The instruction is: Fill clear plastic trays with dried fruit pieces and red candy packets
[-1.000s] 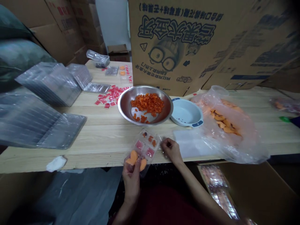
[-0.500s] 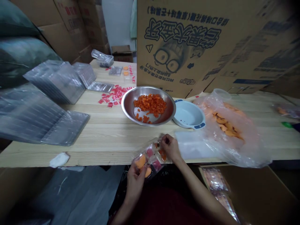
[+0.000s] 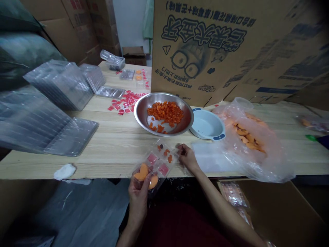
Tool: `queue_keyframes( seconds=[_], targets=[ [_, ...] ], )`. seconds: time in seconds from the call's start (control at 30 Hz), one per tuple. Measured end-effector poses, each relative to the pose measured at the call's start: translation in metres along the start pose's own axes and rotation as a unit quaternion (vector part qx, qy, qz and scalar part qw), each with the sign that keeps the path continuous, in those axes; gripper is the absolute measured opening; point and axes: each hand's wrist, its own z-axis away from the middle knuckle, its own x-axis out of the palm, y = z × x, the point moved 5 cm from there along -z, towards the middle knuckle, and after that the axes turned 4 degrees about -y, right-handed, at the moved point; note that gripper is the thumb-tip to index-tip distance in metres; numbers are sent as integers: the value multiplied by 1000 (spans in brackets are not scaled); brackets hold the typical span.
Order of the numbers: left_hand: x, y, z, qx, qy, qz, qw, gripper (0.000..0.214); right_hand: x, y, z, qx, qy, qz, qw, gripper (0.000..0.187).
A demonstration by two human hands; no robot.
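Observation:
My left hand [image 3: 138, 195] grips the near end of a clear plastic tray [image 3: 158, 164] at the table's front edge, thumb on top. Orange heart-like pieces, two red packets and several small orange bits lie in its compartments, with one dark round bit at the far end. At the tray's right, my right hand [image 3: 187, 157] has its fingertips pinched together on some thin clear film [image 3: 181, 168]; whether the film joins the tray I cannot tell. Beyond the hands is a steel bowl [image 3: 138, 118] of small orange pieces.
Right of the bowl stand a light blue basin [image 3: 207, 125] and a clear bag [image 3: 272, 157] of orange pieces. Red packets [image 3: 128, 100] lie behind the bowl. Stacked clear trays [image 3: 59, 82] fill the left side. A large carton [image 3: 200, 51] rises at the back.
My left hand has moved left with the tray, away from my right hand. The tray's far compartments now show from under the right hand, which stays nearly in place.

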Motion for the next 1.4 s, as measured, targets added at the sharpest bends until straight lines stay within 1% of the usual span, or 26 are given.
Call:
queue_keyframes(
  seconds=[0.1, 0.2, 0.3, 0.37, 0.47, 0.6, 0.67, 0.77, 0.87, 0.97, 1.07, 1.13, 1.2, 1.27, 1.33, 1.4],
  targets=[
    [-3, -11, 5, -4, -4, -33, 999, 58, 0, 0, -2, 6, -16, 12, 1000, 25],
    [-2, -22, 9, -3, 6, -59, 998, 56, -6, -4, -6, 5, -26, 35, 999, 17],
    [7, -26, 13, -1, 13, -70, 997, 55, -12, -12, -9, -1, -23, 70, 997, 11],
    [15, -28, 16, 2, 8, -66, 998, 57, -15, -18, -10, -8, -20, 90, 996, 11],
    [23, -35, 21, 8, -19, -60, 998, 57, -14, -25, -14, -15, -21, 110, 994, 19],
    [23, -44, 22, 18, -61, -79, 995, 56, -15, -29, -23, -14, -34, 126, 991, 11],
    [20, -42, 19, 20, -70, -94, 993, 54, -17, -31, -28, -10, -50, 126, 991, 10],
    [20, -35, 13, 10, -103, -136, 985, 48, -20, -34, -37, -6, -99, 122, 988, 10],
    [24, -22, 7, 12, -151, -176, 973, 48, -23, -40, -44, -6, -147, 127, 981, 14],
    [30, -9, 2, 29, -181, -178, 967, 51, -24, -48, -48, -17, -167, 146, 975, 17],
    [36, 1, -4, 46, -190, -167, 966, 50, -22, -59, -41, -46, -163, 182, 969, 16],
    [38, 2, -9, 53, -174, -170, 969, 49, -19, -67, -30, -73, -146, 216, 963, 14],
    [38, -6, -13, 31, -150, -161, 975, 48, -13, -72, -14, -98, -127, 250, 955, 14],
    [39, -21, -16, -14, -139, -128, 982, 50, -6, -71, 3, -114, -111, 279, 947, 13],
    [39, -36, -17, -56, -135, -81, 986, 53, -3, -64, 18, -115, -88, 304, 942, 12],
    [40, -47, -17, -79, -128, -41, 988, 58, -2, -53, 31, -104, -64, 323, 939, 11]
  ],
)
